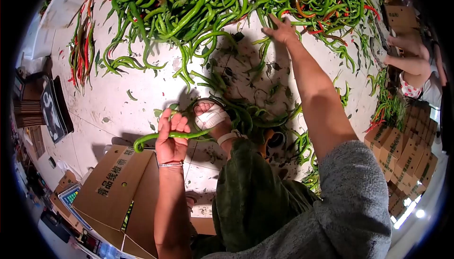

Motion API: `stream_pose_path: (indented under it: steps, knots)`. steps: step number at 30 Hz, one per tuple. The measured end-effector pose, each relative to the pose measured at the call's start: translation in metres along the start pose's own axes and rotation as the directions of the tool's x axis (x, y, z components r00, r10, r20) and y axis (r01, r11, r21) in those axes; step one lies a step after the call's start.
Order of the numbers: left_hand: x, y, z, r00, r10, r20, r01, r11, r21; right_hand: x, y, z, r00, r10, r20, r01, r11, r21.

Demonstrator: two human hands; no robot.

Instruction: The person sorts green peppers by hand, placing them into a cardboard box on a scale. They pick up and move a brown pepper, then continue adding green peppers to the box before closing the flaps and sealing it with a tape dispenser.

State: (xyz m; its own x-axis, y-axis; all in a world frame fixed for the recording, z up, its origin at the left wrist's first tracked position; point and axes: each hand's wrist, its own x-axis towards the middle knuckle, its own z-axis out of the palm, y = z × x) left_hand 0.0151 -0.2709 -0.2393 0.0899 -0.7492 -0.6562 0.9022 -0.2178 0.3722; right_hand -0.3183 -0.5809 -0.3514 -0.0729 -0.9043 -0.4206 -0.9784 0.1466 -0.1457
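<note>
Loosely, the left hand [171, 149] holds a green pepper [182, 135] across its fingers, probably because it is light. Farther ahead, the right hand [282, 32] spreads open, apparently empty, at the pepper pile's [194, 13] near edge.

Left hand [172, 140] palm up, fingers [164, 122] curled; right arm [312, 86] stretched forward, right hand [283, 31] spread

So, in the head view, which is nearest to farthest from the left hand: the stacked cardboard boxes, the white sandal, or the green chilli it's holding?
1. Green chilli: in the left hand, touching it.
2. White sandal: just right of the hand.
3. Stacked cardboard boxes: way over on the right.
</note>
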Motion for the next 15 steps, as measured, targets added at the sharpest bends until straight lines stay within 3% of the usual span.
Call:
stream_pose_path:
  steps: [1, 2, 3, 5, 7, 12, 15]
  knots:
    - [-0.003, 0.002, -0.001, 1.000, 0.006, -0.026, -0.007, 1.000, -0.022, 0.005, 0.004, 0.007, 0.996, -0.013, 0.093, 0.013, 1.000, -0.001]
    - [-0.006, 0.003, -0.005, 0.999, 0.019, -0.049, -0.020, 1.000, -0.022, 0.003, 0.008, 0.019, 0.999, 0.001, 0.036, 0.001, 0.999, -0.043]
    - [-0.008, 0.004, -0.010, 0.997, 0.031, -0.070, -0.033, 0.999, -0.022, -0.007, 0.003, 0.028, 0.995, 0.002, -0.102, 0.002, 0.999, 0.039]
    - [-0.011, 0.003, -0.016, 0.996, 0.049, -0.079, -0.053, 0.997, -0.051, -0.013, -0.005, 0.059, 0.979, 0.047, -0.197, -0.027, 0.994, 0.102]
    - [-0.014, 0.001, -0.021, 0.995, 0.047, -0.088, -0.054, 0.996, -0.074, -0.046, -0.022, 0.067, 0.942, -0.021, -0.334, 0.044, 0.997, 0.059]
    - [-0.015, -0.007, -0.018, 0.995, 0.028, -0.099, -0.036, 0.996, -0.086, -0.122, -0.030, 0.094, 0.953, -0.133, -0.273, 0.153, 0.987, 0.053]
    - [-0.013, -0.011, -0.018, 0.998, 0.007, -0.064, -0.013, 0.995, -0.095, -0.168, -0.028, 0.107, 0.935, -0.299, -0.193, 0.297, 0.954, -0.037]
